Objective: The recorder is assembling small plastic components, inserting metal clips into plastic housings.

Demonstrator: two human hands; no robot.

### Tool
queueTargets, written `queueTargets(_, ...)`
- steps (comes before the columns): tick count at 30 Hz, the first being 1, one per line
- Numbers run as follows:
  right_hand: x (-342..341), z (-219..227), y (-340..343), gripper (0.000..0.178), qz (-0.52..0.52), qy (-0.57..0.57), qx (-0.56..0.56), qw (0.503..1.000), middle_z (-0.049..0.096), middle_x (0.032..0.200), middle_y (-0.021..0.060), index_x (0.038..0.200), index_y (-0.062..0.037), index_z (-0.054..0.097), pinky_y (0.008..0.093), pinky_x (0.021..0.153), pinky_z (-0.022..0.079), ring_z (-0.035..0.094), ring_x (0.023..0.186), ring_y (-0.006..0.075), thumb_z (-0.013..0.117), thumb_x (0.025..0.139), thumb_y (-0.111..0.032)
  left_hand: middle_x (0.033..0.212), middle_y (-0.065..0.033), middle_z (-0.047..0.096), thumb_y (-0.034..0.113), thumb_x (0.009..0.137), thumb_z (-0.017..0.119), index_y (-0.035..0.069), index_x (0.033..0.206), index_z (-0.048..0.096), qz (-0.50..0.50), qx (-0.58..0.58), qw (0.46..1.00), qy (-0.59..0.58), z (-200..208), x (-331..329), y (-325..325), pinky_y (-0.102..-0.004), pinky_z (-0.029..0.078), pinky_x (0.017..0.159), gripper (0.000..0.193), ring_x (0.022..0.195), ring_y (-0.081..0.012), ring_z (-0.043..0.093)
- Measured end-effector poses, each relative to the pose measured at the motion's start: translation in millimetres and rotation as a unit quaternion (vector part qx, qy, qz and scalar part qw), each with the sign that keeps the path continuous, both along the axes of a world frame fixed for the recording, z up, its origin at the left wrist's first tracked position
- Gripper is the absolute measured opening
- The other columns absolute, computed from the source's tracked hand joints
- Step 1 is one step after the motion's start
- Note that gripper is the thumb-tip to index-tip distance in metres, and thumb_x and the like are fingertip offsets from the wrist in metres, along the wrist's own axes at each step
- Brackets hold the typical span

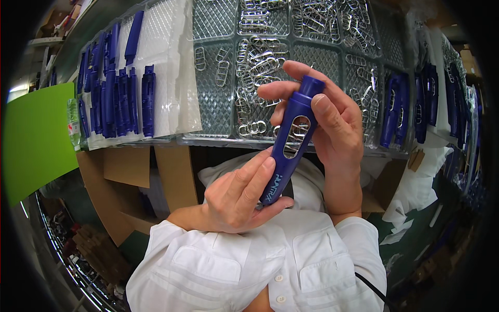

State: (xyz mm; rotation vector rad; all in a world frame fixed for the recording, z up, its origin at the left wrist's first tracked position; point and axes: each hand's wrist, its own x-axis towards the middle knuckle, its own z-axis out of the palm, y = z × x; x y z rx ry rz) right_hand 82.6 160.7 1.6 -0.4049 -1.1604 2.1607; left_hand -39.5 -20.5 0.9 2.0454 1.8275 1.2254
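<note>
A dark blue plastic tube-shaped casing [281, 160] leans between my hands over my lap, its narrower cap end up and to the right. Its side has a long oval window framed in silver metal, and light lettering marks its lower part. My left hand [234, 196] is closed on the lower end, fingertips on top and thumb beneath. My right hand [340, 125] grips the upper end, the thumb pressed near the collar and the other fingers behind, partly spread. Behind the casing lie silver oval metal frames [262, 65] in a clear divided tray [213, 112].
Blue casing halves [148, 101] lie on white sheeting at left. More blue casings [395, 109] with silver frames stand at right. A green panel [39, 138] is at far left. Below the table edge are an open cardboard box [174, 177] and crumpled white paper [416, 192].
</note>
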Motion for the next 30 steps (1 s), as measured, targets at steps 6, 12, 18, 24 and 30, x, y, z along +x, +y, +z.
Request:
queueTargets(6, -1.5, -1.4, 2.0, 0.064, -0.004, -0.016, 0.004, 1.000, 0.066, 0.126, 0.0326, 0.149, 0.0115, 0.041, 0.0316, 0.082, 0.060, 0.074, 0.095, 0.0232, 0.055, 0.106, -0.035, 0.122, -0.0272, 0.070, 0.036, 0.079, 0.089, -0.009, 0.137, 0.057, -0.001, 0.004, 1.000, -0.007, 0.4, -1.0, 3.7, -0.0285, 0.059, 0.059, 0.079, 0.082, -0.0273, 0.076)
queueTargets(12, -0.2, -2.9, 0.7, 0.064, -0.008, -0.016, 0.009, 1.000, 0.067, 0.124, 0.0321, 0.148, 0.0112, 0.042, 0.0311, 0.082, 0.060, 0.074, 0.094, 0.0226, 0.055, 0.106, -0.035, 0.121, -0.0272, 0.070, 0.037, 0.080, 0.088, -0.009, 0.135, 0.059, 0.000, 0.005, 1.000, -0.011, 0.8, 0.2, 3.0, -0.0286, 0.059, 0.059, 0.078, 0.083, -0.0274, 0.076)
queueTargets(18, -0.4, -3.2, 1.0, 0.063, -0.008, -0.016, 0.007, 1.000, 0.067, 0.125, 0.0317, 0.148, 0.0110, 0.043, 0.0314, 0.083, 0.059, 0.074, 0.094, 0.0225, 0.054, 0.106, -0.035, 0.121, -0.0275, 0.070, 0.038, 0.080, 0.088, -0.009, 0.136, 0.058, -0.001, 0.005, 1.000, -0.012, 0.4, 0.0, 3.4, -0.0289, 0.059, 0.060, 0.079, 0.083, -0.0277, 0.076)
queueTargets(24, 2.7, -6.1, 2.4, 0.063, -0.006, -0.027, 0.018, 0.999, 0.067, 0.125, 0.0313, 0.148, 0.0101, 0.043, 0.0313, 0.082, 0.059, 0.074, 0.095, 0.0224, 0.054, 0.107, -0.035, 0.119, -0.0284, 0.070, 0.037, 0.080, 0.089, -0.011, 0.135, 0.058, -0.006, 0.000, 1.000, -0.014, 0.6, -0.3, 3.4, -0.0295, 0.060, 0.061, 0.080, 0.084, -0.0290, 0.076)
queueTargets(30, 4.0, -3.8, 1.6, 0.062, -0.008, -0.035, 0.012, 0.999, 0.067, 0.125, 0.0308, 0.148, 0.0094, 0.044, 0.0316, 0.081, 0.059, 0.073, 0.095, 0.0222, 0.055, 0.107, -0.035, 0.117, -0.0293, 0.071, 0.036, 0.079, 0.090, -0.013, 0.134, 0.057, -0.014, -0.004, 1.000, -0.024, 1.0, -0.5, 4.9, -0.0302, 0.061, 0.063, 0.081, 0.085, -0.0303, 0.076)
